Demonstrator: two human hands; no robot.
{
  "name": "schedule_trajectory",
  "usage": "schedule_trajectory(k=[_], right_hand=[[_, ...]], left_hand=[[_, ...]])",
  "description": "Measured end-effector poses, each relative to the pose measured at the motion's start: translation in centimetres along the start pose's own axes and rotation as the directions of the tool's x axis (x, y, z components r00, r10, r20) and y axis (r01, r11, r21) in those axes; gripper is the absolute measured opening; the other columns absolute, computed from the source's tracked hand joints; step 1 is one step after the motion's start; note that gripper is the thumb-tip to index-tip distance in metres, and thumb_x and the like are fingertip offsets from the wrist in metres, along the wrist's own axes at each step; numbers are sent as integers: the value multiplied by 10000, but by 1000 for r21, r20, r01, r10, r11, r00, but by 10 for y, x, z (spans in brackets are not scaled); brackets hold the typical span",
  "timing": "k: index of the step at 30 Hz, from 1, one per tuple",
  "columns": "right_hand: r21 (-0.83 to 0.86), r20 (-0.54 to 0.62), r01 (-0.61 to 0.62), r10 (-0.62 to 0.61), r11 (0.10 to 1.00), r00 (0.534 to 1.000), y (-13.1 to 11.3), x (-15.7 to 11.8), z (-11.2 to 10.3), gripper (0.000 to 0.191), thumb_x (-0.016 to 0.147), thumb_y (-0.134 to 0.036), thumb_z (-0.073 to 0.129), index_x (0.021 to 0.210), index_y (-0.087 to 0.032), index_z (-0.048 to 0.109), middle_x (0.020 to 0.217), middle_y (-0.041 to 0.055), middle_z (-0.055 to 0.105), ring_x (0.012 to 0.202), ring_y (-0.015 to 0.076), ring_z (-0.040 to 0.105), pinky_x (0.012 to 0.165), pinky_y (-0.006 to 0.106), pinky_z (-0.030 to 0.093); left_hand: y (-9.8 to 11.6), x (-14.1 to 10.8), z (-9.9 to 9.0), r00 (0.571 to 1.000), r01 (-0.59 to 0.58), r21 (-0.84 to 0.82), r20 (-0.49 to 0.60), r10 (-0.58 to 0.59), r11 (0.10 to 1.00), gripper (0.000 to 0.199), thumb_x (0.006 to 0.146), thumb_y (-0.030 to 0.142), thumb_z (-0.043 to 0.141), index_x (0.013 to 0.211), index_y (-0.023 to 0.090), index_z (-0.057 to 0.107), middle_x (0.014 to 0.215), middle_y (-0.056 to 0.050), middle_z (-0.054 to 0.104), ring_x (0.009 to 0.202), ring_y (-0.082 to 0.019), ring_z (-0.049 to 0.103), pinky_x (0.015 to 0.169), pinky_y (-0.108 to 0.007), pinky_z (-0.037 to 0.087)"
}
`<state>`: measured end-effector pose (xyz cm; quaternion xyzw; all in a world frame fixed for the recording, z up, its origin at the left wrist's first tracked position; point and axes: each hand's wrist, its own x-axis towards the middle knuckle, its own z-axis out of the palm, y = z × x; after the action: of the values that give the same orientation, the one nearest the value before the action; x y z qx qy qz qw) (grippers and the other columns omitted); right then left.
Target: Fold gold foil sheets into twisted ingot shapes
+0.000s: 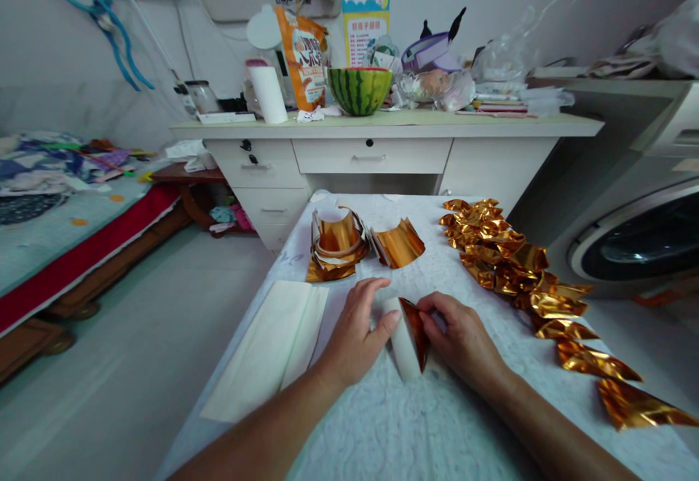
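We see the left hand [354, 332] and the right hand [464, 339], both bare, each with rounded fingertips [392, 319]. The 2 forearms [267, 426] are also bare and become narrower towards the wrists [328, 375].

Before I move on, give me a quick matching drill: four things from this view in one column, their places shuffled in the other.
Things
1. White roll
2. Twisted gold pieces
3. Flat white sheets
4. Cut watermelon

Places
A. Along the right side of the table
B. On the desk, beside the orange bag
C. Between the left hand and the right hand
D. Along the left side of the table

Right pairs: 1-C, 2-A, 3-D, 4-B
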<state>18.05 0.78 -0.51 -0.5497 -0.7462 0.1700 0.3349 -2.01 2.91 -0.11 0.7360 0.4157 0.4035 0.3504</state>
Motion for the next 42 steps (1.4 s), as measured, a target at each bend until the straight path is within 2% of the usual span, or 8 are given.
schedule_trajectory(k=[5, 10, 17, 24, 27, 31, 35, 42], right_hand=[[135, 87, 59, -71, 989, 994, -5, -2, -3, 129, 907, -155, 462, 857, -217, 564, 757, -12, 606, 691, 137, 576, 632, 245, 426], [353, 168, -21, -41, 935, 985, -8, 0, -4, 122, 939, -236, 479, 896, -219, 592, 820, 4, 609, 758, 146, 578, 692, 265, 448], [670, 305, -326, 153, 667, 940, -5, -5, -12, 262, 924, -360, 514, 1157, -243, 493, 963, 21, 634, 816, 163, 590, 696, 280, 458], [790, 374, -400, 152, 465, 915, -8, -5, -9, 351, 868, -427, 636, 1062, -265, 393, 794, -47, 576, 617, 102, 513, 542, 211, 370], [788, 373, -409, 172, 460, 912, -8, -6, -7, 379, 851, -441, 659, 1039, -271, 378, 842, -38, 572, 615, 96, 509, 513, 199, 362], [775, 371, -394, 149, 494, 917, -8, -9, -9, 375, 855, -449, 652, 1044, -265, 385, 924, 0, 569, 732, 128, 548, 588, 230, 420], [769, 367, -384, 139, 510, 920, -9, -10, -13, 361, 871, -432, 636, 1084, -267, 397, 917, -4, 551, 737, 125, 534, 589, 227, 409], [741, 336, -379, 183, 554, 924, -2, -9, -12, 370, 868, -429, 638, 1110, -257, 418, 839, -21, 556, 686, 122, 535, 563, 223, 401]], left_hand=[[8, 1, -3, 983, 163, -207, 121, -141, 965, 326, 975, 399, 428, 1193, 209, 580, 1052, -48, 666, 976, -197, 613, 858, -309, 463], [8, 5, -2, 974, 207, -185, 129, -185, 961, 200, 889, 310, 547, 873, 167, 685, 806, -15, 668, 780, -169, 594, 716, -254, 449], [1, 6, -2, 949, 304, -338, 27, -314, 891, 128, 779, 273, 644, 816, 151, 649, 740, -3, 633, 677, -138, 561, 631, -228, 432], [4, 6, -1, 944, 308, -373, 6, -329, 875, 153, 789, 292, 662, 767, 145, 625, 721, 6, 606, 671, -120, 531, 633, -220, 414], [2, 5, 2, 946, 300, -425, 15, -325, 854, 212, 809, 336, 661, 767, 165, 543, 673, 34, 558, 628, -104, 507, 594, -205, 383], [3, 3, 1, 938, 318, -521, 48, -344, 793, 329, 818, 389, 667, 1007, 215, 461, 665, 66, 559, 594, -107, 519, 566, -199, 365], [9, 3, -3, 951, 296, -498, 70, -302, 815, 336, 931, 487, 478, 1035, 178, 558, 784, -8, 618, 694, -131, 559, 621, -227, 413], [7, 2, 2, 930, 360, -432, 237, -282, 827, 206, 794, 223, 633, 975, 176, 546, 761, 14, 612, 658, -113, 580, 621, -220, 436]])
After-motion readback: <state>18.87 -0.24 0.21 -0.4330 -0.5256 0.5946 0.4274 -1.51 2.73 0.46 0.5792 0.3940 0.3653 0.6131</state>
